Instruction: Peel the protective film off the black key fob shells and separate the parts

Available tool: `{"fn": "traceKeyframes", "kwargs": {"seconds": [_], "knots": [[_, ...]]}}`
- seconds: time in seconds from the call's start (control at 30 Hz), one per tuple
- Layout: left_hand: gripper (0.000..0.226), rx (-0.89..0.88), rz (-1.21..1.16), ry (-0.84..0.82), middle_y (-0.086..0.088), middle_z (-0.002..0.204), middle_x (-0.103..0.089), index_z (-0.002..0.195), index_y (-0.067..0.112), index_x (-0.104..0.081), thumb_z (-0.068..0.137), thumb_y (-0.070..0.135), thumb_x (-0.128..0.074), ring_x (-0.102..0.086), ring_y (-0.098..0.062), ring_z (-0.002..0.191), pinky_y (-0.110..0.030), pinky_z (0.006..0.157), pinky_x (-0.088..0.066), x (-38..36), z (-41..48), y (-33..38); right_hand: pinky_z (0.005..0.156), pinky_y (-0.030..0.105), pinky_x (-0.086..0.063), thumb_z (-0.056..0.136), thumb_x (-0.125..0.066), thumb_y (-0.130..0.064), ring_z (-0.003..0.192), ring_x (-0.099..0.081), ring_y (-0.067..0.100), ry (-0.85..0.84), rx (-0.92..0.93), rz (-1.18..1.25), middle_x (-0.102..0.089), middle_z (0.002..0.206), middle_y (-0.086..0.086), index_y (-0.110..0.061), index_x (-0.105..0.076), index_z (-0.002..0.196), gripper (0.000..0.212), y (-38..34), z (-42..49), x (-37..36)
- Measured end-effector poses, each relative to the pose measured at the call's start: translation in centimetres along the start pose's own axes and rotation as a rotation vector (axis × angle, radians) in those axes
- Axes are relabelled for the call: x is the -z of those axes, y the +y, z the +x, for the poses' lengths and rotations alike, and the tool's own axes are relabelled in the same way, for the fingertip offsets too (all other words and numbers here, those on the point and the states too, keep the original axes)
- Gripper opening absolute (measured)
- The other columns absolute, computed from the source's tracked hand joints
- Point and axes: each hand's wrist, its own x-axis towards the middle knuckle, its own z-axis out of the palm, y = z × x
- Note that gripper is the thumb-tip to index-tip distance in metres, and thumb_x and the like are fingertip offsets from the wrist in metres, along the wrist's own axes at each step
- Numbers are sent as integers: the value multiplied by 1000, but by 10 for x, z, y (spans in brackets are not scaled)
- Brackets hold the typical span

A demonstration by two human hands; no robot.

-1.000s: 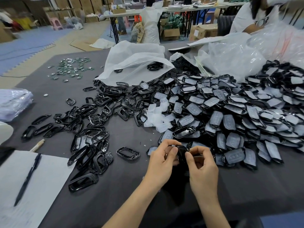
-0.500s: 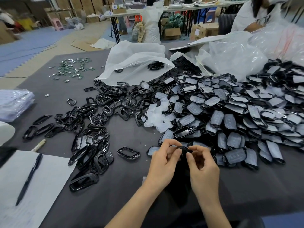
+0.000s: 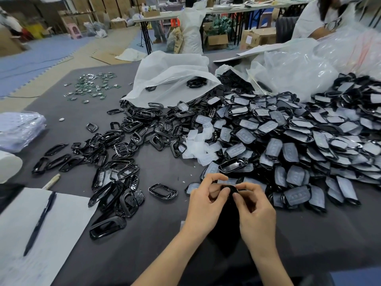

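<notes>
Black shell (image 3: 231, 188) is pinched between both hands over the near middle of the table (image 3: 144, 254). The left hand (image 3: 206, 205) curls its fingers round the left side, and the right hand (image 3: 255, 211) clamps fingertips on the top edge. Film-covered pile (image 3: 299, 145) sits right, bare frames (image 3: 123, 145) left.

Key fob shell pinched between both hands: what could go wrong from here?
1. The key fob shell is pinched only by fingertips of the left hand and right hand; it might slip into the film-covered shells just behind and get mixed in.
2. Fingers hide most of it, so film progress cannot be judged.
3. The peeled films heap touches both piles; a tossed film may land among the black frames.
</notes>
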Motion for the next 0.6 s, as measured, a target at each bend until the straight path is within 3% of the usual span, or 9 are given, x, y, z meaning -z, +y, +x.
{"fn": "traceKeyframes", "kwargs": {"seconds": [0.1, 0.17, 0.23, 0.37, 0.47, 0.6], "knots": [[27, -26, 60, -13, -7, 58, -54, 105, 41, -61, 88, 20, -62, -48, -26, 60, -25, 62, -42, -1, 0, -1, 71, 5, -45, 84, -69, -2, 82, -65, -4, 41, 3, 12, -69, 86, -21, -30, -64, 86, 28, -1, 0, 2], [33, -46, 92, -17, 7, 52, -37, 107, 43, -62, 88, 16, -63, -36, -13, 55, -20, 59, -36, 0, 0, -3, 72, 4, -45, 83, -70, -2, 81, -65, -4, 62, 5, 18, -69, 85, -22, -29, -65, 84, 28, -2, 0, 2], [36, -37, 52, -7, 12, 52, -34, 107, 42, -63, 89, 11, -63, -33, -7, 54, -22, 59, -35, 0, 0, -1, 72, 6, -47, 82, -72, -8, 79, -66, -2, 82, 8, 36, -70, 84, -20, -31, -66, 84, 24, -4, 0, 2], [37, 23, -150, 110, 12, 63, -64, 99, 39, -68, 90, 4, -62, -53, -3, 54, -23, 56, -48, 5, 4, 22, 71, 13, -50, 83, -68, -33, 76, -66, 5, 200, -45, 183, -70, 85, -10, -32, -67, 87, 4, -9, -1, 4], [37, 1, -279, 247, 1, 74, -72, 96, 39, -69, 92, 3, -60, -65, -15, 67, -28, 57, -53, 27, 20, 41, 70, 15, -51, 94, -59, -20, 73, -65, 6, 317, -98, 222, -69, 81, -9, -26, -65, 89, 11, -7, -1, 13], [36, 6, -372, 345, -5, 79, -71, 95, 32, -68, 93, -3, -56, -65, -17, 65, -19, 47, -49, 55, 25, 42, 69, 14, -50, 95, -54, -2, 72, -65, 6, 278, -96, 102, -68, 81, -12, -25, -64, 84, 27, -7, -4, 25]]}}
